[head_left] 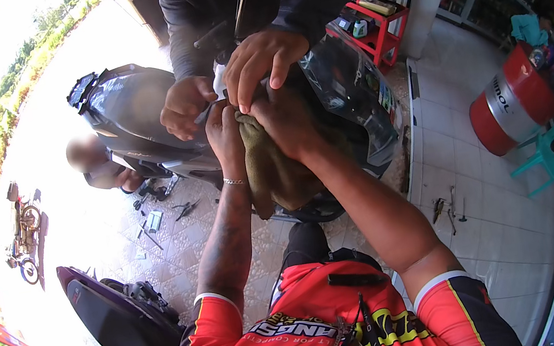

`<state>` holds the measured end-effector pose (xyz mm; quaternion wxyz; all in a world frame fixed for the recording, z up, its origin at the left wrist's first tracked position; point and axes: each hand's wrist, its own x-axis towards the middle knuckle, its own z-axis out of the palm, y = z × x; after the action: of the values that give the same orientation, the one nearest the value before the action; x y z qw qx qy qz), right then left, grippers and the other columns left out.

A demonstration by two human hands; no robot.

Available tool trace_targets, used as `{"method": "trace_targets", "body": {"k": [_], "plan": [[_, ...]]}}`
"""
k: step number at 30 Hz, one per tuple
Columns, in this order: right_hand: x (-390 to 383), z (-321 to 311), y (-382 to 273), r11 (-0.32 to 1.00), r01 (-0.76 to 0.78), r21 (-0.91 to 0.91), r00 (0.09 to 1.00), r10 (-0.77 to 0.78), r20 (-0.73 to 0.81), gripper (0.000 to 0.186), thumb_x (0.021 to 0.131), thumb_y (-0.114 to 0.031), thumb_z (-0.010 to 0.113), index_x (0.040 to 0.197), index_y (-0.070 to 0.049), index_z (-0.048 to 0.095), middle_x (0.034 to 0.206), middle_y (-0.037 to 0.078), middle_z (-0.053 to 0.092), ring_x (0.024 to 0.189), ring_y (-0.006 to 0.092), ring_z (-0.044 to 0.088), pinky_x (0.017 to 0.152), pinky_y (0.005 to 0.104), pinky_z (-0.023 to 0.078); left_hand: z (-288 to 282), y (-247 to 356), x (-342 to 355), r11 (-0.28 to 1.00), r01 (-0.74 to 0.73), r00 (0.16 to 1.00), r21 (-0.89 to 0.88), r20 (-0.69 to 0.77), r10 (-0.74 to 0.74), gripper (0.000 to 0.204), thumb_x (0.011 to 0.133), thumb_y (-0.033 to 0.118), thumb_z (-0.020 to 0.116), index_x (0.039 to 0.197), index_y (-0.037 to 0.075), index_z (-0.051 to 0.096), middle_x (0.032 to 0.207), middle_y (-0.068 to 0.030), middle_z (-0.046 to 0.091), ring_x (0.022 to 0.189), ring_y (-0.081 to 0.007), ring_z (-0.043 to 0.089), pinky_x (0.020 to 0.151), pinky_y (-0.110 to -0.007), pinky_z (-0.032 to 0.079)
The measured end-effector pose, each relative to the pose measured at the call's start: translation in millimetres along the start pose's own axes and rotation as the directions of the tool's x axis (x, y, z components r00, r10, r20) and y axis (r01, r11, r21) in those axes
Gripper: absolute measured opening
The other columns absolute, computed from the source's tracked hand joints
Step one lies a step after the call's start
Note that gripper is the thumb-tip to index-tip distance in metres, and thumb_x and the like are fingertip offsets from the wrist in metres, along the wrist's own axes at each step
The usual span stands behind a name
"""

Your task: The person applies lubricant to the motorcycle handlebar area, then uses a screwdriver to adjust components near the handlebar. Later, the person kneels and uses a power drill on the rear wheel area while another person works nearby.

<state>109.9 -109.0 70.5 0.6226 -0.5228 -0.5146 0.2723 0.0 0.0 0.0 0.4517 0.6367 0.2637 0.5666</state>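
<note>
My left hand (225, 134) is closed at the upper left edge of an olive-green cloth (270, 163). My right hand (285, 120) grips the same cloth from the other side, and it hangs down between my forearms. Facing me, a person in dark sleeves reaches in with both hands. That person's one hand (187, 106) is beside my left hand; the other hand (264, 60) bends over my right hand, fingertips close to the cloth's top. A bit of white material (219, 81) shows between them. Under our hands stands a dark scooter (139, 115); what lies beneath the cloth is hidden.
Another person (100, 163) crouches by the scooter at left, near several tools (148, 224) on the tiles. A purple-black scooter (116, 315) is at lower left. At right are a red tool cart (382, 35), hand tools (448, 208), a red-and-white drum (515, 98) and a teal chair (549, 150).
</note>
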Motion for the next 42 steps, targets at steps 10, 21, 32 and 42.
{"method": "trace_targets", "body": {"k": [10,21,32,42], "plan": [[-6,3,14,0.980,0.197,0.018,0.980,-0.197,-0.012,0.031,0.085,-0.015,0.055,0.111,0.001,0.058,0.106,0.019,0.061,0.098,0.0309,0.063,0.088,0.0408,0.048,-7,5,-9,0.990,0.000,1.000,0.143,-0.003,0.001,0.021,0.093,0.014,0.055,0.093,-0.006,0.061,0.082,-0.0097,0.062,0.076,-0.0151,0.052,0.071,-0.033,0.044],[-72,-8,-3,0.986,0.073,0.147,0.989,-0.091,0.119,0.037,0.089,-0.016,0.053,0.121,0.000,0.054,0.112,0.014,0.056,0.106,0.0220,0.052,0.095,0.0349,0.042,2,19,-65,0.984,-0.131,0.983,0.122,-0.111,0.144,0.025,0.094,0.016,0.048,0.085,-0.007,0.052,0.085,-0.0097,0.054,0.081,-0.0157,0.046,0.074,-0.035,0.041],[-114,11,-43,0.972,-0.071,0.224,0.997,0.074,-0.006,0.044,0.086,-0.012,0.060,0.125,0.003,0.045,0.114,0.020,0.056,0.106,0.0302,0.058,0.097,0.0419,0.044,4,82,-129,0.984,-0.086,0.982,-0.154,0.152,0.109,0.023,0.103,0.019,0.045,0.120,0.004,0.051,0.117,-0.0104,0.055,0.110,-0.0193,0.055,0.097,-0.035,0.046],[-197,-78,-135,0.808,-0.165,0.566,0.983,0.179,0.031,0.044,0.083,-0.007,0.065,0.124,-0.002,0.051,0.123,0.016,0.054,0.116,0.0204,0.054,0.100,0.0349,0.044,60,229,-210,0.966,0.026,0.936,0.257,0.334,-0.115,0.028,0.098,0.018,0.054,0.124,0.007,0.055,0.118,-0.0054,0.054,0.109,-0.0168,0.056,0.095,-0.032,0.047]]}}
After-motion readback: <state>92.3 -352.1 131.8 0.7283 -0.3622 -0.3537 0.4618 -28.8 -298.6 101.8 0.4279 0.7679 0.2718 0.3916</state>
